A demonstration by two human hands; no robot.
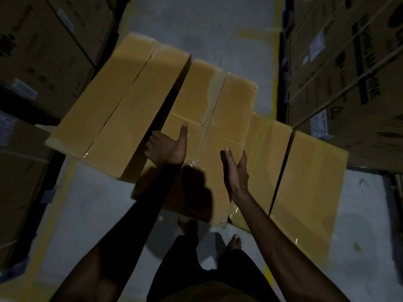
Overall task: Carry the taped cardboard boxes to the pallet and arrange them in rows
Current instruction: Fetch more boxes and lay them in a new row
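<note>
1. Head view, the setting: three taped cardboard boxes lie side by side across an aisle of grey floor [91, 203], between walls of stacked printed cartons [349, 73]. The left box [109, 101] and the middle box [218, 101] are split by a dark gap. The right box [309, 182] lies just beside the middle one, set nearer the person. This looks like a row being formed. No pallet shows, so I cannot tell whether one lies beneath.

2. Head view, the left hand [169, 149]: it sits at the middle box's left edge. The fingers curl down into the gap and the thumb lies straight along the top. It reads as a hooking hold on that edge, probably to shift or square the box, though the contact itself is lost in shadow.

3. Head view, the right hand [236, 171]: it is spread and turned edge-on, with fingers straight, and it holds nothing. It hangs over the right part of the middle box's top, likely ready to take the opposite side.

4. Head view, the tape [210, 99]: it runs along the middle box's centre seam, so the flaps should hold under handling.
</note>
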